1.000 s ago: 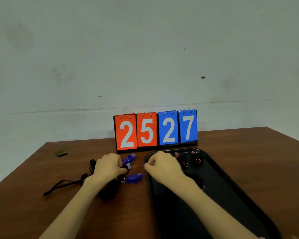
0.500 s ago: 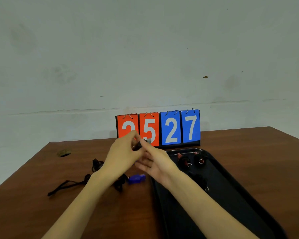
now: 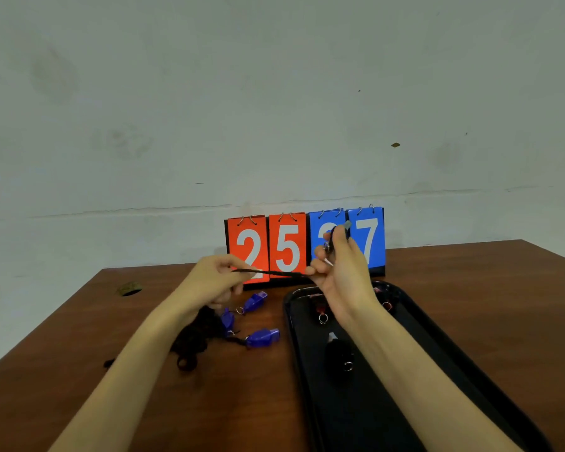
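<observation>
Head view: both hands are raised off the worktop (image 3: 79,370), in front of the flip scoreboard (image 3: 286,246) that reads 2 5 2 7. My right hand (image 3: 343,278) has its fingers curled round a dark whistle (image 3: 345,226). The whistle sits upright just in front of the blue cards, its grey tip poking out above the knuckles and its metal ring at the near side of the fist. My left hand (image 3: 216,282) pinches a black lanyard cord (image 3: 274,273) between thumb and fingertips. The cord runs taut and nearly level across to the right hand's lower fingers.

I judge the hands are held apart to keep the cord straight, so it can be worked through or off the whistle's ring. Which of the two I cannot tell, as the fist hides the join. Lifting everything clear of the worktop keeps the cord out of the loose heap below.

That heap, a tangle of black lanyards (image 3: 193,340), lies under my left wrist. Three blue whistles are beside it: one (image 3: 255,300) nearest the scoreboard, one (image 3: 227,319) against the tangle, one (image 3: 263,337) closest to me.

To the right is a black tray (image 3: 470,370) holding separated whistles: a black one (image 3: 340,353) mid-tray, plus two at the far end, a reddish one (image 3: 320,309) and one half hidden by my wrist (image 3: 385,301). The split suggests the tray collects the pieces I have dealt with. A round cable hole (image 3: 129,288) sits in the worktop's far left.
</observation>
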### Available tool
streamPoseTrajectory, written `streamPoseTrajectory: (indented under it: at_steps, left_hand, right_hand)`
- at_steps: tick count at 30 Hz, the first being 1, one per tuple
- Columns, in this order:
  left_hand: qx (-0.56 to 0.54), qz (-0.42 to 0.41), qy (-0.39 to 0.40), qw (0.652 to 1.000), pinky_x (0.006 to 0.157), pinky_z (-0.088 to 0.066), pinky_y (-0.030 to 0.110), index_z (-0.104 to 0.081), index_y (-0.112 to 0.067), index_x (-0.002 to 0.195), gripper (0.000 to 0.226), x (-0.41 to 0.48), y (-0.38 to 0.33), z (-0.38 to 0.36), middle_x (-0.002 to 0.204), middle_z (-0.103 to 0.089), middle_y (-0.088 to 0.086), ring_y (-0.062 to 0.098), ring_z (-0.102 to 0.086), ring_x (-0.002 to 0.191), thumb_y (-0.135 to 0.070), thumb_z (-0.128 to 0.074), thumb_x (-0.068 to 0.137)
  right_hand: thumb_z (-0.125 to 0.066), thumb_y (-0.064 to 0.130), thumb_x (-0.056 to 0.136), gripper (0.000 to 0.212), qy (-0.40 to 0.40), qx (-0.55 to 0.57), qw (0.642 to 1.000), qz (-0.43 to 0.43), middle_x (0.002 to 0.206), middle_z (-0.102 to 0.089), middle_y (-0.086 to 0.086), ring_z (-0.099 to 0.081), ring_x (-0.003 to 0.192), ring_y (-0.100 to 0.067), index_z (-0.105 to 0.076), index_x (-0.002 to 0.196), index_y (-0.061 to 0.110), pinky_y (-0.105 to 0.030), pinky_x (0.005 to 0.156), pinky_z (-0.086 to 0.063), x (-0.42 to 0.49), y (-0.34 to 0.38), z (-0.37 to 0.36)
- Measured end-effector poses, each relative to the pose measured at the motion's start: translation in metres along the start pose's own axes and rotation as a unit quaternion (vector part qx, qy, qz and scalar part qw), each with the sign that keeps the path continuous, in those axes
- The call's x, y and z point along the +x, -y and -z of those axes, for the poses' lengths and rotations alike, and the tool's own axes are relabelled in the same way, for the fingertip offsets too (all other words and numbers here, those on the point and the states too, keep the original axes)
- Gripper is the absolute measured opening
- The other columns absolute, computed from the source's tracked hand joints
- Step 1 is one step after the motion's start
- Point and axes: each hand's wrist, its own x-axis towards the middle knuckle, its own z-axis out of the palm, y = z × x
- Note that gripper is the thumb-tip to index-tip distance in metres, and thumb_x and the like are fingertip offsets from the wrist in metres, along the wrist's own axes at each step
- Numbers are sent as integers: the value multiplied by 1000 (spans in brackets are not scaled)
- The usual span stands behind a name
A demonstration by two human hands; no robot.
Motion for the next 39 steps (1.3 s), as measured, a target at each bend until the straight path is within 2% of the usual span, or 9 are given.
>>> streamPoseTrajectory:
  at_steps: [5,9,15,18,21,25,31,35,39]
  left_hand:
    - [44,27,36,998,43,-32,18,-60,-5,75,22,1,7,26,43,-46,-2,9,-36,40,-24,-71,80]
    - [19,59,95,994,57,-43,29,-48,-14,54,41,0,14,41,45,-31,2,16,-36,44,-39,-77,70]
    - [-185,98,63,976,35,-29,18,-54,-11,73,19,3,20,60,52,-36,-1,8,-30,38,-22,-70,72]
    - [-156,124,20,980,35,-30,17,-52,-11,71,24,10,28,56,59,-44,2,8,-33,41,-24,-70,78]
    - [-276,136,30,951,40,-46,18,-60,-5,83,16,13,33,49,69,-52,5,8,-46,46,-16,-68,76]
    - [-382,129,50,914,71,-60,35,-62,5,109,27,12,35,49,95,-63,17,18,-67,70,6,-53,84]
    - [-177,86,79,977,66,-60,31,-60,3,99,13,0,6,20,97,-70,23,24,-70,73,-1,-59,87]
    - [-54,-46,216,974,64,-53,30,-53,-4,95,8,-16,-19,2,86,-71,19,23,-64,63,-10,-57,90]
    - [3,-97,157,983,61,-52,28,-56,-7,94,8,-17,-20,-5,80,-69,15,20,-63,60,-14,-57,91]
  right_hand:
    - [-43,37,97,33,12,-300,952,65,65,-48,10,-47,37,3,-51,114,10,-8,35,-31,4,6,4]
    - [-43,42,95,36,3,-543,822,173,87,-51,12,-54,74,-2,-49,121,17,-7,48,-35,9,-2,16]
    - [-46,43,94,33,-47,-675,711,192,66,-48,9,-47,56,-6,-56,111,17,-19,50,-35,25,-4,39]
    - [-46,41,95,29,-70,-673,710,196,65,-48,8,-45,54,-5,-57,107,17,-19,48,-32,28,3,46]
    - [-47,41,94,28,-80,-678,705,190,66,-50,6,-45,55,-6,-58,105,18,-21,47,-31,29,9,51]
    - [-47,41,94,26,-88,-647,734,187,67,-54,3,-48,56,-12,-58,97,18,-25,48,-31,33,21,59]
    - [-40,39,96,38,-39,-488,866,101,71,-47,-7,-40,60,-16,-44,69,14,-27,56,-32,27,27,41]
    - [-55,33,90,23,129,-493,860,29,84,-58,-2,-56,77,-12,-58,90,10,-23,68,-46,-1,-8,14]
    - [-61,14,88,8,185,-357,915,-37,79,-66,-5,-66,70,-11,-58,81,12,-24,68,-55,-11,-20,13]
